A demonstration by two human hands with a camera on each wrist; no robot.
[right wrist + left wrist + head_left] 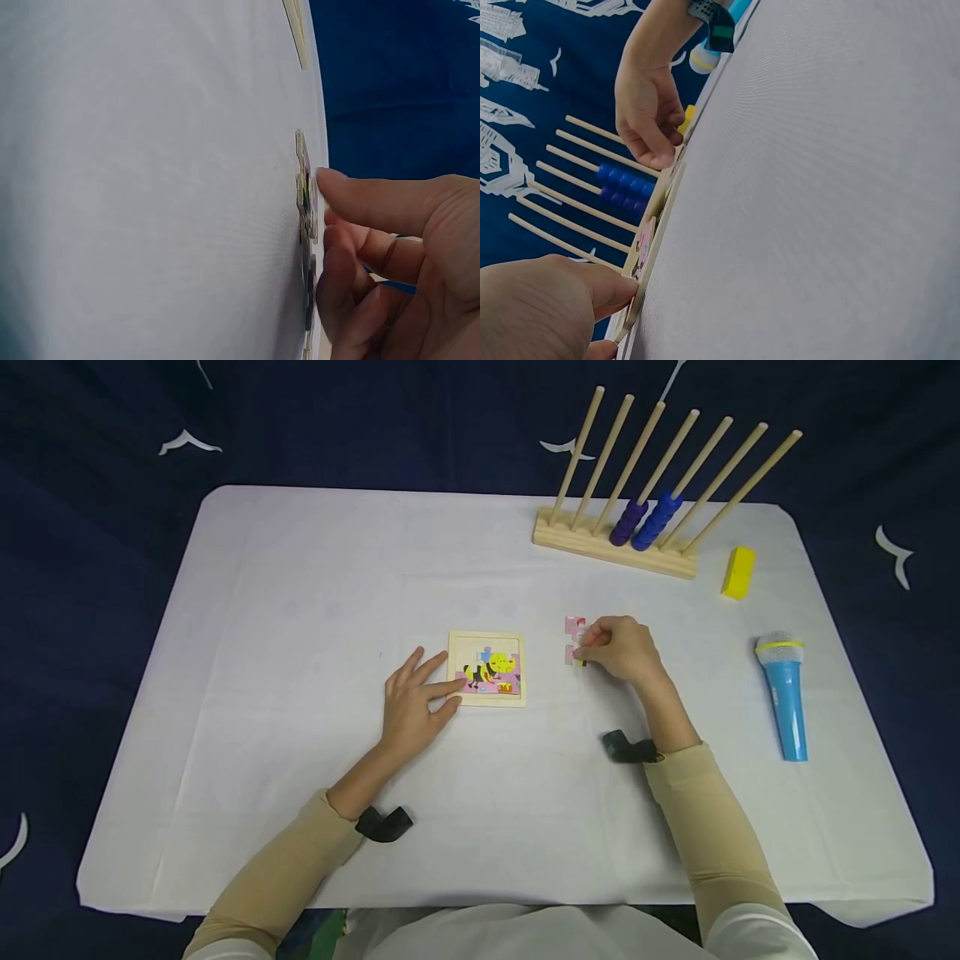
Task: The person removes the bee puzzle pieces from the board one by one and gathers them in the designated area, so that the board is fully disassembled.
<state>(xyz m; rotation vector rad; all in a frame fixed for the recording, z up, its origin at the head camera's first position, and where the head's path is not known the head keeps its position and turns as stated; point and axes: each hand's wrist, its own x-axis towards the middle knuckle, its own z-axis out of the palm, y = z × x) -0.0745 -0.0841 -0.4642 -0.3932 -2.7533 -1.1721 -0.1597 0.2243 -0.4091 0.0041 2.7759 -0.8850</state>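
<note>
A small square wooden puzzle tray (487, 701) lies flat in the middle of the table, with a bee picture (491, 670) partly filling it. My left hand (417, 700) is spread at its left side, fingertips touching the rim and the picture's edge. In the left wrist view, fingers (615, 289) rest along the tray's edge. To the right of the tray, my right hand (621, 647) hovers low over loose pink puzzle pieces (573, 624), partly covering them. The right wrist view shows thumb and fingers bent and apart beside the pieces (304, 187).
A wooden peg rack (615, 548) with purple beads (628, 522) and blue beads (657, 522) stands at the back right. In front of its right end lies a yellow block (738, 572). A blue toy microphone (783, 697) lies near the table's right side.
</note>
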